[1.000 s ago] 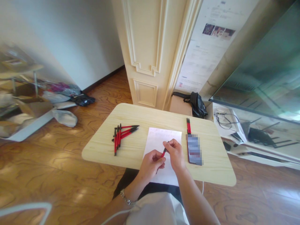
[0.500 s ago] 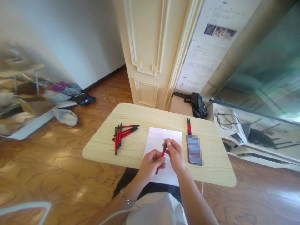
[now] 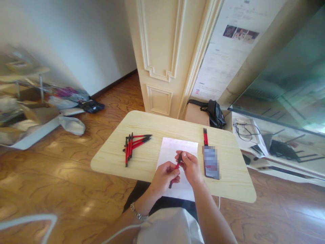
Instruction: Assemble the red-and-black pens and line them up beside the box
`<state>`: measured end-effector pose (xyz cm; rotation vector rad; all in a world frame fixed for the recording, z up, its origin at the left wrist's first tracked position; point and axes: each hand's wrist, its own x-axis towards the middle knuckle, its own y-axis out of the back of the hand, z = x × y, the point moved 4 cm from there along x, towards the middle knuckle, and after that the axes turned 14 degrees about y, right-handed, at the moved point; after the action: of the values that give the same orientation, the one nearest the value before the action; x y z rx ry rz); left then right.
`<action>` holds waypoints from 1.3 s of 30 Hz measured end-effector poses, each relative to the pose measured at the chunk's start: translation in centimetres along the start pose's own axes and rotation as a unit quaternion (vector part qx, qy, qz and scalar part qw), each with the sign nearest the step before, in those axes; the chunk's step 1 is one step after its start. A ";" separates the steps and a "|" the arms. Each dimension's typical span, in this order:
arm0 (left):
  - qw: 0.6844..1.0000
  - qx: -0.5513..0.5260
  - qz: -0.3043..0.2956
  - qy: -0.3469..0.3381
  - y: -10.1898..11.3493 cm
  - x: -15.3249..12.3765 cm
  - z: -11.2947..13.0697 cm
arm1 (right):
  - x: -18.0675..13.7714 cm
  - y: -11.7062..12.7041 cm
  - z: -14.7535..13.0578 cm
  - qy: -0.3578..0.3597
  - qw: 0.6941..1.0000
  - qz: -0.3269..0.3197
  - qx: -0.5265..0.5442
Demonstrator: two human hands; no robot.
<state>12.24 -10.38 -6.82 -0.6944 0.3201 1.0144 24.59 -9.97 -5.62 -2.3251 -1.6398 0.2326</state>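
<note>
A red and black pen [image 3: 177, 165] is tilted between my two hands, above a white sheet of paper [image 3: 165, 149]. My left hand [image 3: 166, 176] is closed around its lower red barrel. Its upper black end is pinched by the fingers of my right hand [image 3: 189, 165]. To the left on the table, several red and black pens [image 3: 130, 145] lie crossed in a loose pile. Right of the paper, two more pens [image 3: 205, 137] lie side by side, touching the top of a phone [image 3: 211, 162] with a blurred-out screen.
The small light-wood table [image 3: 236, 176] has rounded corners and stands over my lap. Beyond it are a cream panelled door [image 3: 159, 98] and a black bag [image 3: 215, 113] on a box. Boxes and bags [image 3: 40, 112] clutter the floor at left. A white cable [image 3: 219, 202] hangs below the table.
My right fingers have shifted slightly at the pen's black upper end. Both hands still hold the pen in nearly the same place; the view has moved a little.
</note>
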 end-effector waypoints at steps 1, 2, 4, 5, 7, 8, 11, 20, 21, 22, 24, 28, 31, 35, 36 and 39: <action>1.000 0.005 0.003 -0.003 0.0 0.0 0.0 | 0.0 0.0 0.0 0.003 1.000 0.003 -0.002; 1.000 0.014 0.010 -0.009 0.0 0.1 0.0 | 0.1 0.1 0.1 0.011 1.000 0.010 -0.011; 0.998 0.036 0.032 -0.029 0.1 0.2 -0.1 | 0.2 0.3 0.2 0.032 0.998 0.032 -0.040; 0.997 0.048 0.043 -0.039 0.1 0.2 -0.1 | 0.2 0.3 0.3 0.041 0.997 0.042 -0.054; 0.995 0.061 0.059 -0.051 0.3 0.3 -0.1 | 0.1 0.3 0.4 0.050 0.994 0.049 -0.078; 0.995 0.062 0.060 -0.051 0.3 0.3 -0.1 | 0.1 0.3 0.3 0.050 0.994 0.046 -0.086; 0.997 0.054 0.049 -0.041 0.3 0.3 -0.1 | 0.0 0.1 0.0 0.045 0.993 0.029 -0.101; 0.994 0.063 0.054 -0.068 0.2 0.5 0.2 | -0.1 0.2 -0.3 0.061 0.989 0.028 -0.130; 0.994 0.061 0.050 -0.074 0.2 0.5 0.4 | -0.2 0.2 -0.3 0.062 0.990 0.018 -0.123; 0.994 0.056 0.046 -0.083 0.2 0.4 0.7 | -0.3 0.4 -0.4 0.066 0.990 0.010 -0.122; 0.994 0.029 0.037 -0.101 0.3 0.4 1.4 | -0.5 0.9 -0.5 0.083 0.986 0.009 -0.141; 0.989 -0.061 0.027 -0.129 0.6 0.5 2.3 | -1.5 1.7 0.1 0.094 0.982 0.014 -0.164; 0.985 -0.112 0.026 -0.128 0.4 0.6 2.1 | -2.7 1.1 1.3 0.054 0.997 0.004 -0.052; 0.985 -0.128 0.007 -0.112 -0.3 0.6 1.5 | -3.5 -0.2 2.0 0.020 0.988 0.068 0.139; 0.987 -0.119 0.005 -0.110 -0.3 0.6 1.4 | -3.3 -0.3 2.0 0.017 0.981 0.088 0.173; 0.992 -0.079 0.001 -0.096 -0.1 0.6 1.1 | -1.7 0.5 1.3 0.022 0.958 0.146 0.245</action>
<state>12.54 -9.34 -6.29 -0.7318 0.0744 1.1074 24.09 -11.60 -7.03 -2.1458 -1.0541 0.5739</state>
